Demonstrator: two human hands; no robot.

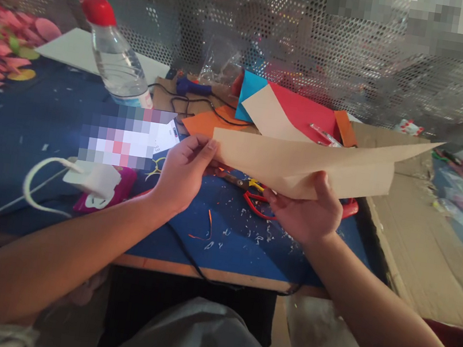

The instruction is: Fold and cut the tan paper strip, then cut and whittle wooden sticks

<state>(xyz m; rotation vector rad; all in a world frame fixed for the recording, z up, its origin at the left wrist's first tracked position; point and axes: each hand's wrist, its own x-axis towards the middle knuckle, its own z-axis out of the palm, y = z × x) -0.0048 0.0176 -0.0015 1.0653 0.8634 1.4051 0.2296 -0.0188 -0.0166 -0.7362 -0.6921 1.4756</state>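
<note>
- Head view: one pair of bare hands observed at a blue work surface (pixel 240 259); scissors (pixel 256 185) with red and yellow handles lie on it, taken as the landmark.
- Beige sheet (pixel 268 159): raised above the scissors and covering part of them; right end flares upward, lower edge bent.
- Left hand (pixel 181 175): left of the scissors, closed on the sheet's left end, thumb on the near face, other fingers mostly hidden.
- Right hand (pixel 309 217): right of the scissors, palm up, thumb over the sheet's near face, fingers loosely curled below its lower edge. Contact pressure cannot be determined.
- White clippings (pixel 259 236): scattered nearer the wearer than the scissors.
- Bottle (pixel 119 67), red-capped and leaning in view: left of and beyond the scissors.
- Lit phone (pixel 165 140), partly blurred out: left of the scissors.
- White plug (pixel 94 179): farther left of the scissors, on a magenta block (pixel 127 182).
- Red sheet (pixel 304 112) and orange sheet (pixel 204 120): beyond the scissors.
- Cardboard (pixel 431 261): right of the scissors.
</note>
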